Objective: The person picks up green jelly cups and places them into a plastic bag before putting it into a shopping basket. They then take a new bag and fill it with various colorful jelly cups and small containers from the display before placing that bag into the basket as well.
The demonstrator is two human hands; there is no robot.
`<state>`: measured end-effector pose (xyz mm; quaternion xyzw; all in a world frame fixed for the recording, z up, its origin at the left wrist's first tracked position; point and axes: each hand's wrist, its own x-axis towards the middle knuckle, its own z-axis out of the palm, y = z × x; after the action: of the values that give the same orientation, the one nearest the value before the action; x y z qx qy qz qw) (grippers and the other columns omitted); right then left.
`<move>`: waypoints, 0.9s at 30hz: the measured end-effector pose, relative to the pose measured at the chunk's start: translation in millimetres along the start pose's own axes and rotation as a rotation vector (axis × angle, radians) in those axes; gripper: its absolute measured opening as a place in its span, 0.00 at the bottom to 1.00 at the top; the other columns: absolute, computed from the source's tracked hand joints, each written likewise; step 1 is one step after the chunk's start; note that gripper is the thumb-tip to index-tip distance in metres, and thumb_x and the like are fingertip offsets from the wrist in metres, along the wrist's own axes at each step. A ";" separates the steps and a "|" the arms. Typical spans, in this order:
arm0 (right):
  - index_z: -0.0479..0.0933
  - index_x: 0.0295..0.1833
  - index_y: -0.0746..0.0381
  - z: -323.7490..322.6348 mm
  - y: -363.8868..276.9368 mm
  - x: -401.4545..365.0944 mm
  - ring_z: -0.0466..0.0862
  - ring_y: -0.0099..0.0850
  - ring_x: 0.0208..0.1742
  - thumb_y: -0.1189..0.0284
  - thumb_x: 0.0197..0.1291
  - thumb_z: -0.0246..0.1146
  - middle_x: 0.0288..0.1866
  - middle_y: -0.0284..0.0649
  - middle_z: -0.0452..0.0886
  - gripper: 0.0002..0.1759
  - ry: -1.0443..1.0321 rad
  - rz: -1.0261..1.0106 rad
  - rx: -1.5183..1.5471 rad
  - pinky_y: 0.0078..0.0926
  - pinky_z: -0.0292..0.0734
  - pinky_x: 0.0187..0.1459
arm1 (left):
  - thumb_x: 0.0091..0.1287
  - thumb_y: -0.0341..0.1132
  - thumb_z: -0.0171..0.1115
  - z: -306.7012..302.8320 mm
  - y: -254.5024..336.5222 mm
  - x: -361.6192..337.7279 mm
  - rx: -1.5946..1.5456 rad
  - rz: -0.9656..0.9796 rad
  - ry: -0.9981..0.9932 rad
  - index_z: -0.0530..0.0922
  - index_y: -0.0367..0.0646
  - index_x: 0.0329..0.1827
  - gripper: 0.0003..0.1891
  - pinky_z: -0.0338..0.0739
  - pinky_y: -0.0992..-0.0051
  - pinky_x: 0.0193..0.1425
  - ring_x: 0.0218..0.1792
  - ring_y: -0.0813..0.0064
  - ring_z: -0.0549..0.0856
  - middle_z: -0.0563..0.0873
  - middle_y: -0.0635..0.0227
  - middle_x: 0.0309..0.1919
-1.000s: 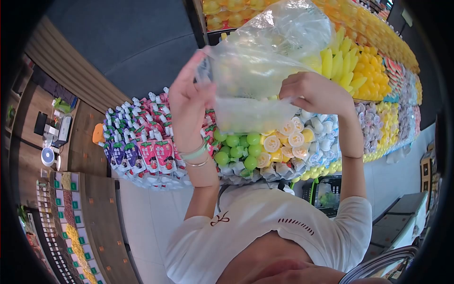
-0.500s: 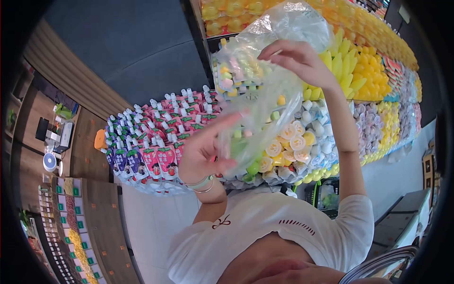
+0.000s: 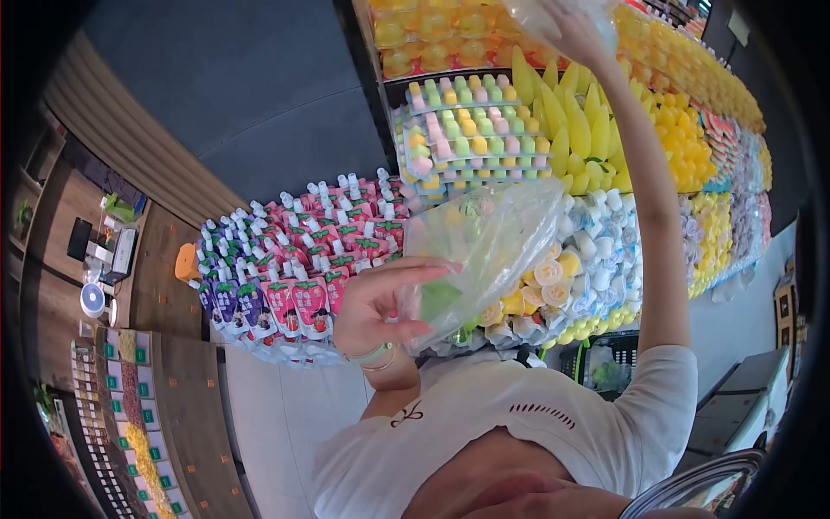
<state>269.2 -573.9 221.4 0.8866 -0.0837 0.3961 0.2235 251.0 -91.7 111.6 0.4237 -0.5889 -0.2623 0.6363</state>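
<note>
My left hand [image 3: 376, 311], with a bracelet on its wrist, has its thumb and index finger at the near edge of a clear plastic bag [image 3: 506, 246]. The bag hangs above the packed sweets, and a green shape shows through its lower part. My right hand [image 3: 566, 30] is raised at the top of the view, closed on more clear plastic [image 3: 529, 19]. Part of that plastic is cut off by the frame edge. Beneath the hands are pink and purple spout pouches [image 3: 303, 298], trays of pastel pieces [image 3: 471, 130] and yellow banana-shaped packs [image 3: 588, 125].
White-wrapped cups [image 3: 601, 242] and yellow round packs [image 3: 679, 143] fill the display further right. A dark basket [image 3: 605, 359] with something green stands near my body. Bins of grains [image 3: 138, 432] and a wooden counter [image 3: 160, 285] are at the left.
My right hand has moved up and away with clear plastic in it. The bag at my left hand now appears apart from that plastic and hangs lower, uncovering the pastel trays.
</note>
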 end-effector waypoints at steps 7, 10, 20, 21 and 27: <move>0.64 0.65 0.61 51.7 154.9 -5.8 0.74 0.50 0.56 0.65 0.58 0.59 0.56 0.54 0.75 0.29 -0.138 0.045 -0.122 0.40 0.69 0.57 | 0.49 0.24 0.69 1.6 -0.4 -8.8 -0.085 0.029 0.107 0.71 0.25 0.58 0.30 0.69 0.65 0.61 0.58 0.58 0.77 0.75 0.44 0.56; 0.68 0.60 0.62 61.4 196.3 -34.7 0.75 0.50 0.56 0.66 0.60 0.53 0.56 0.55 0.75 0.23 -0.457 0.327 -0.097 0.39 0.70 0.57 | 0.50 0.27 0.70 1.4 -2.5 -5.3 -0.028 0.097 0.129 0.71 0.24 0.57 0.31 0.69 0.63 0.62 0.57 0.56 0.77 0.76 0.43 0.55; 0.75 0.51 0.63 95.6 210.0 -147.4 0.79 0.40 0.51 0.67 0.64 0.48 0.52 0.50 0.78 0.17 -0.635 0.064 -0.488 0.31 0.72 0.53 | 0.50 0.30 0.71 11.4 -13.2 8.5 -0.077 0.129 0.134 0.72 0.23 0.56 0.31 0.68 0.62 0.62 0.57 0.55 0.77 0.77 0.45 0.55; 0.76 0.51 0.62 113.6 215.9 -158.8 0.79 0.38 0.51 0.67 0.63 0.49 0.51 0.48 0.79 0.16 -0.638 -0.018 -0.546 0.30 0.73 0.53 | 0.50 0.30 0.71 13.0 -13.3 9.5 -0.095 0.108 0.135 0.72 0.23 0.56 0.31 0.68 0.63 0.62 0.57 0.56 0.77 0.77 0.45 0.55; 0.78 0.50 0.66 -28.6 135.6 -122.6 0.79 0.23 0.44 0.68 0.55 0.62 0.44 0.34 0.82 0.19 -0.336 0.612 0.769 0.24 0.73 0.49 | 0.50 0.30 0.72 18.5 -15.3 13.6 -0.122 0.066 0.145 0.72 0.23 0.56 0.31 0.67 0.66 0.63 0.58 0.59 0.76 0.76 0.46 0.55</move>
<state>123.6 -684.4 192.2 0.8910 -0.2223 0.2976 -0.2611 237.8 -115.0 104.9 0.3824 -0.5379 -0.2451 0.7102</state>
